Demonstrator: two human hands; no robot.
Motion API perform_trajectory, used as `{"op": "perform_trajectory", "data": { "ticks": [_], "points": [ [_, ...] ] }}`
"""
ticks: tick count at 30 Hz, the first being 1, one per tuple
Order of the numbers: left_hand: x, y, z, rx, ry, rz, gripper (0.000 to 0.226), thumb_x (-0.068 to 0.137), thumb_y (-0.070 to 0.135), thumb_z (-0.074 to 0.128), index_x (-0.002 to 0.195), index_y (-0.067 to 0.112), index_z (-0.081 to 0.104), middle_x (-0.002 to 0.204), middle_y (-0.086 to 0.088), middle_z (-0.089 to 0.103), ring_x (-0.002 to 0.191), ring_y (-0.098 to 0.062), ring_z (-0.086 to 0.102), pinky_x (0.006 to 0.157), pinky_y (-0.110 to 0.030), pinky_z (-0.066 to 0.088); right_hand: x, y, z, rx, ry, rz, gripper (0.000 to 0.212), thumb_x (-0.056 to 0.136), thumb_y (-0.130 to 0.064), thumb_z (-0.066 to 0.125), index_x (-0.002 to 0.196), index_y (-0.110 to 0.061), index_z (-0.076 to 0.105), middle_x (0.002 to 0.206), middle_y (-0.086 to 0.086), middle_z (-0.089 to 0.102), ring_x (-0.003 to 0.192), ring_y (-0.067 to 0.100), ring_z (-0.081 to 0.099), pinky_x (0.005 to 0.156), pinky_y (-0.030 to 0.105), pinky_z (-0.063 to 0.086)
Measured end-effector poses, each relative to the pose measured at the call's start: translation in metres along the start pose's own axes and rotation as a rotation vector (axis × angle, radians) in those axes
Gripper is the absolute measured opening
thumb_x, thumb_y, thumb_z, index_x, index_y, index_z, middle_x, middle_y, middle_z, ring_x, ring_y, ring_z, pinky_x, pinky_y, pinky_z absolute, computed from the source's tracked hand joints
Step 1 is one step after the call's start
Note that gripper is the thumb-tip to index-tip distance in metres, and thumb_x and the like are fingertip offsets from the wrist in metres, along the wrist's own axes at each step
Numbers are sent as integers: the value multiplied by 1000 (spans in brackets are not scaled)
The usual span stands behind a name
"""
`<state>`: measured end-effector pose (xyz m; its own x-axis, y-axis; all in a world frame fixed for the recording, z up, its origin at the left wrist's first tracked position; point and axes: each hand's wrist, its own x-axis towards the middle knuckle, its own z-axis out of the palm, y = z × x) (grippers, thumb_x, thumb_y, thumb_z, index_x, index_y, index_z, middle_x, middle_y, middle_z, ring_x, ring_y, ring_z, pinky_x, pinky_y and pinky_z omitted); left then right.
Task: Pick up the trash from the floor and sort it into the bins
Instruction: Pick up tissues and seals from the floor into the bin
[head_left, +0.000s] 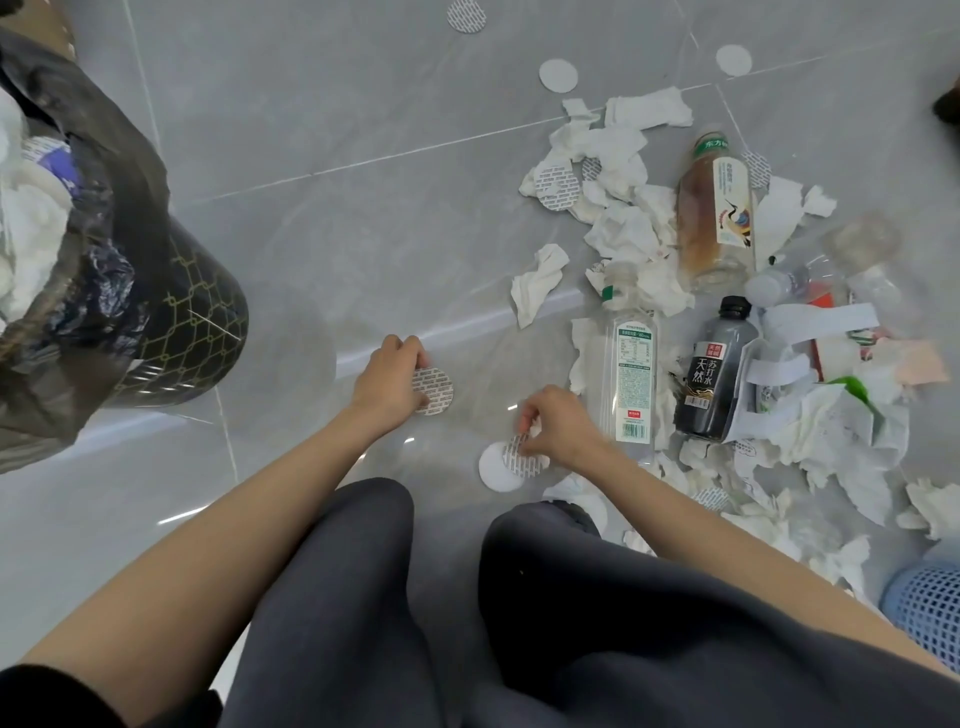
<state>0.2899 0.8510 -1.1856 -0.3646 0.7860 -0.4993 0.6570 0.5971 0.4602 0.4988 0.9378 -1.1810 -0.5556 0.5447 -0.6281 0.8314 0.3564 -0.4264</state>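
While crouched over the grey tiled floor (322, 218), knees in dark trousers (363, 597) low in frame. Far left: black patterned bin (192, 322) lined with a dark bag (104, 171), white tissue already inside. Left hand (387, 382) down at the floor, fingers closed on the edge of a printed round seal (435, 391), pinching it. Just right of that, right hand (558, 428) pinching a second printed seal (519, 454) by its edge, tilted over a plain white disc (496, 467) lying flat on the tile. Beyond the right hand, a clear empty bottle (626, 364) on its side, beside it a dark soda-water bottle (711, 371), and above them a brownish tea bottle (717, 213), all lying in a heap of crumpled tissues (623, 228). More loose seals near the top edge, one printed (466, 14), two plain (558, 75). Paper strips and wrappers (815, 322) further right. Bottom right corner: blue mesh basket (930, 608), only partly in view.
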Motion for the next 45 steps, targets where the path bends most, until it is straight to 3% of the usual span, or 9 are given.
{"op": "perform_trajectory", "data": {
  "ticks": [6, 15, 20, 26, 30, 35, 38, 42, 45],
  "points": [
    [3, -10, -2, -197, 22, -68, 26, 78, 10, 71, 97, 8, 54, 91, -6, 60, 85, -25, 56, 69, -30, 41, 4, -18, -33, 174, -29, 8, 35, 62, -13, 86, 70, -21, 53, 86, 2, 61, 87, 18, 59, 75, 32, 48],
    [3, -14, -11, -407, 93, -215, 20, 80, 14, 71, 92, 13, 54, 87, -4, 59, 86, -22, 58, 84, -37, 50, 22, -47, 0, 215, 22, -52, 74, 68, -14, 81, 132, -18, 43, 92, 5, 58, 88, 21, 57, 73, 23, 37],
    [2, -14, -13, -420, 95, -235, 21, 81, 14, 70, 98, 9, 58, 90, -5, 60, 88, -23, 58, 85, -37, 49, 33, -51, 5, -8, 71, -88, 57, 68, -12, 81, 116, -13, 52, 119, 9, 41, 102, 27, 50, 85, 31, 44],
    [4, -4, -19, -463, 137, -224, 23, 81, 13, 70, 100, 8, 59, 90, -4, 58, 85, -19, 55, 82, -30, 46, 28, -49, 6, -51, 59, -98, 43, 75, -12, 76, 94, -14, 37, 103, 10, 54, 91, 27, 48, 69, 31, 37],
    [12, 5, -32, -501, 182, -214, 24, 82, 12, 69, 103, 5, 60, 93, -5, 58, 85, -18, 55, 79, -27, 44, 33, -41, -23, 179, 127, -20, 44, 77, -13, 74, 107, -9, 42, 94, 7, 59, 81, 21, 51, 67, 29, 37],
    [31, 22, -51, -599, 231, -194, 19, 82, 11, 69, 99, 9, 59, 93, -5, 59, 84, -19, 57, 72, -28, 45, 59, -36, -77, 427, 288, 81, 69, 75, -12, 77, 131, -10, 36, 91, 7, 55, 87, 20, 54, 76, 27, 41],
    [42, 34, -61, -655, 249, -159, 17, 83, 10, 68, 95, 12, 57, 93, -6, 60, 82, -19, 57, 73, -30, 49, 79, -31, -95, 452, 358, 110, 82, 75, -12, 78, 141, -9, 29, 87, 6, 56, 95, 22, 55, 84, 29, 42],
    [49, 43, -71, -694, 246, -122, 15, 84, 11, 66, 95, 12, 57, 95, -4, 61, 85, -18, 58, 78, -36, 54, 99, -25, -92, 313, 297, 188, 70, 76, -16, 77, 132, -1, 38, 117, 19, 59, 113, 31, 55, 88, 32, 42],
    [49, 45, -74, -701, 242, -112, 15, 84, 12, 67, 95, 13, 57, 96, -4, 62, 86, -18, 59, 82, -38, 55, 105, -23, -81, 246, 314, 211, 61, 78, -18, 75, 127, 1, 43, 121, 18, 58, 114, 32, 54, 90, 36, 42]
  ]
}}
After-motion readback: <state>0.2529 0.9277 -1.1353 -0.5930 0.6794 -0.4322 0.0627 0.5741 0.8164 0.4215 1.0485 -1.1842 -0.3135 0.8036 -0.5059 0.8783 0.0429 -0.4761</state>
